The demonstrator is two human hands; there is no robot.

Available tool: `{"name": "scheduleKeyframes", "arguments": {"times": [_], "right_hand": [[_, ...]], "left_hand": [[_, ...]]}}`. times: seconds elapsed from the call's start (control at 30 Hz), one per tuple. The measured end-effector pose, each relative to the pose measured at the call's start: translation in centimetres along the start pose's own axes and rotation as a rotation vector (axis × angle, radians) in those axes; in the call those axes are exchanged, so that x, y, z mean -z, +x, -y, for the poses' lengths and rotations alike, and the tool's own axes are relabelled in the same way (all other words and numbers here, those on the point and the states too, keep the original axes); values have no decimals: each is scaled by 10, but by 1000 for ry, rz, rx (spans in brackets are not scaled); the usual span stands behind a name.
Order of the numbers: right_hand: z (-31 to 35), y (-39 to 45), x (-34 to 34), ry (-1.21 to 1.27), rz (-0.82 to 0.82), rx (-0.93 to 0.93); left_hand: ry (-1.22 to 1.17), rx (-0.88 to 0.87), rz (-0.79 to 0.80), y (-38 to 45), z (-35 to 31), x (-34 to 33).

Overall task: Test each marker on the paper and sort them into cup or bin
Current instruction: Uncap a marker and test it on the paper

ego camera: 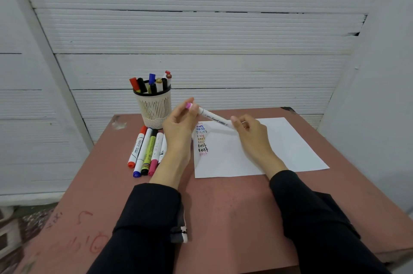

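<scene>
Pinkish table (pixel 223 206) fills the bottom of the frame, with paper (pixel 279 146) on it (right of middle). Left hand (pixel 178 126) pinches the pink cap (pixel 189 106); right hand (pixel 248 130) grips the white marker (pixel 214 118).

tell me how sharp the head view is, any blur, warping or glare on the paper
Head view: wide-angle warping bends the white wall planks toward the edges; the left hand and right hand with the pink-capped white marker look slightly soft; the small writing on the white paper sheet is only partly legible; lighting is even and soft, faint shadows under the hands, no glare on the paper.
</scene>
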State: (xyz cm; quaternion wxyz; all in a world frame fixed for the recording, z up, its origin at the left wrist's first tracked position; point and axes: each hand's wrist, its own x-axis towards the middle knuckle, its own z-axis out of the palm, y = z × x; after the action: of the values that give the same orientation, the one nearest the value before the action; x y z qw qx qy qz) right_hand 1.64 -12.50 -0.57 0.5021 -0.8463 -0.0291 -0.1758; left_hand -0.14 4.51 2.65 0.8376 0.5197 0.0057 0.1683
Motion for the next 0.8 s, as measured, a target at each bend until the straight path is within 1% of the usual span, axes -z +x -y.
{"name": "scheduleKeyframes", "arguments": {"times": [0.03, 0.1, 0.2, 0.33, 0.43, 0.57, 0.6, 0.7, 0.8], "right_hand": [[0, -1, -3, -58, 9, 32], [-3, -3, -9, -204, 28, 87], [-4, -4, -20, -408, 104, 165], [11, -1, -37, -533, 179, 268], [19, 1, -48, -588, 217, 303], [24, 3, -63, -629, 242, 312], [23, 4, -66, -638, 241, 306], [19, 4, -70, -657, 226, 317], [17, 5, -70, -653, 219, 324]], "left_hand": [[92, -73, -31, -1, -5, 0], [201, -213, -64, -5, -16, 0], [236, -405, -103, -12, -37, 3], [276, -645, -234, -13, -70, 24], [335, -770, -290, -9, -86, 39], [400, -873, -338, 2, -99, 49], [401, -874, -340, 6, -100, 49], [429, -838, -308, 21, -102, 49], [581, -771, -264, 43, -95, 51]]}}
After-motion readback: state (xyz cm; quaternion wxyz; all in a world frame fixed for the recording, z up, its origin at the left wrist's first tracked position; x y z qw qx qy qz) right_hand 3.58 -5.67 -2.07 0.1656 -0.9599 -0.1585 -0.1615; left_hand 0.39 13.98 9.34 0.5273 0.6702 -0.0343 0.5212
